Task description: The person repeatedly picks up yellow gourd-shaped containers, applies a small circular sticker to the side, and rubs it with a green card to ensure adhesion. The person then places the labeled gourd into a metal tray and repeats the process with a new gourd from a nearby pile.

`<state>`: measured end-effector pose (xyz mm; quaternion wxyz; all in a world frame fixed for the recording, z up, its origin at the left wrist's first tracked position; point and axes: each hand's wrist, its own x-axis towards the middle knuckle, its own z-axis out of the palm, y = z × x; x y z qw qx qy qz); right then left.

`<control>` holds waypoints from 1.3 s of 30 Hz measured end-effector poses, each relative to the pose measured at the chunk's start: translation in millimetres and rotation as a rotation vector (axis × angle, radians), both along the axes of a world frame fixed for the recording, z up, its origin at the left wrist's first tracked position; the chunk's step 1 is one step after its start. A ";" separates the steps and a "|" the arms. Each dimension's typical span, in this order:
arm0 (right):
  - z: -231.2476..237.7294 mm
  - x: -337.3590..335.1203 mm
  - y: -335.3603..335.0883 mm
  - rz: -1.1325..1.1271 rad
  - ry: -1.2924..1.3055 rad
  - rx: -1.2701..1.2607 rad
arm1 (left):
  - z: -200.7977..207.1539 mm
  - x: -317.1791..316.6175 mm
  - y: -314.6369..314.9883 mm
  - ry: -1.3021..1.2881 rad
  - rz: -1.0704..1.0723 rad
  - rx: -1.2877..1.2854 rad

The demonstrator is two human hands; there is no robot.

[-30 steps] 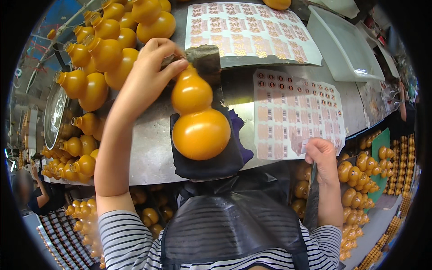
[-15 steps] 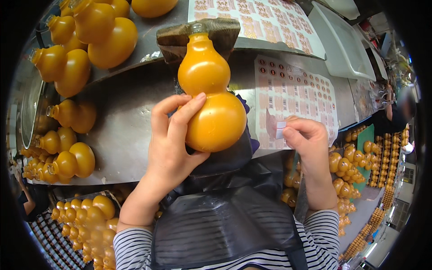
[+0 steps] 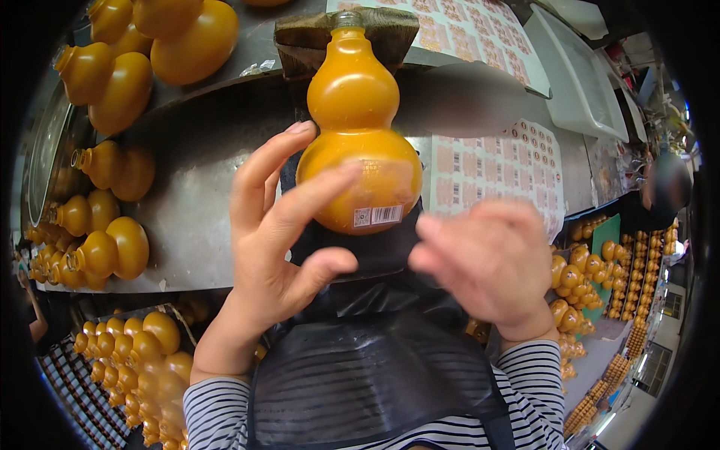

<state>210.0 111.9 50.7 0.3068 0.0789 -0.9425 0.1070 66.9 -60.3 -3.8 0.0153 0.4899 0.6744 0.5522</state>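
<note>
In front of me an amber gourd-shaped bottle [image 3: 352,90] lies with its glass neck against a notched wooden block [image 3: 304,41]. A see-through label [image 3: 390,180] with a white barcode strip lies on its lower bulb. My left hand [image 3: 274,232] is open at the bulb's left side, thumb and fingers spread. Its blurred index finger reaches over the label's left edge; I cannot tell whether it touches. My right hand [image 3: 487,262] hovers just right of the bulb, its fingers smeared by motion. Beyond it lies a sheet of labels [image 3: 517,172], partly behind a blurred patch.
More amber gourd bottles [image 3: 120,90] stand along the left of the metal table [image 3: 199,217]. A second label sheet [image 3: 450,34] and a translucent plastic bin [image 3: 574,97] are at the back right. Grouped bottles [image 3: 142,352] fill the lower left, and further rows [image 3: 622,277] the right.
The label has gone from my right fingers and now lies on the lower bulb. My left hand has let go of the bottle and spread. My right hand has moved left and closer.
</note>
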 end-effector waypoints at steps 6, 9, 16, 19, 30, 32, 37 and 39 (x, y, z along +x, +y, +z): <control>-40.9 -21.0 6.8 -0.020 0.027 -0.226 | -11.3 6.9 18.8 -0.014 0.111 0.086; -42.8 -20.6 12.3 0.012 0.004 -0.220 | -19.9 8.1 12.9 0.080 0.135 0.088; -39.0 -21.7 14.4 0.037 -0.095 -0.275 | -12.6 4.1 16.5 0.014 0.126 0.076; -35.9 -22.9 14.4 0.045 -0.109 -0.298 | -12.8 2.8 16.7 0.045 0.099 0.053; -42.9 -25.5 21.8 0.078 -0.092 -0.328 | -14.5 -2.8 20.6 0.097 0.089 0.004; -36.6 -23.7 20.1 0.050 -0.179 -0.528 | -13.8 -3.5 19.2 0.084 0.078 -0.016; -27.1 -42.3 54.0 0.085 -0.231 -1.372 | -8.1 3.3 22.4 0.075 0.104 -0.063; -30.7 -45.8 110.6 0.037 -0.419 -1.773 | -12.4 0.0 22.6 0.152 0.081 -0.059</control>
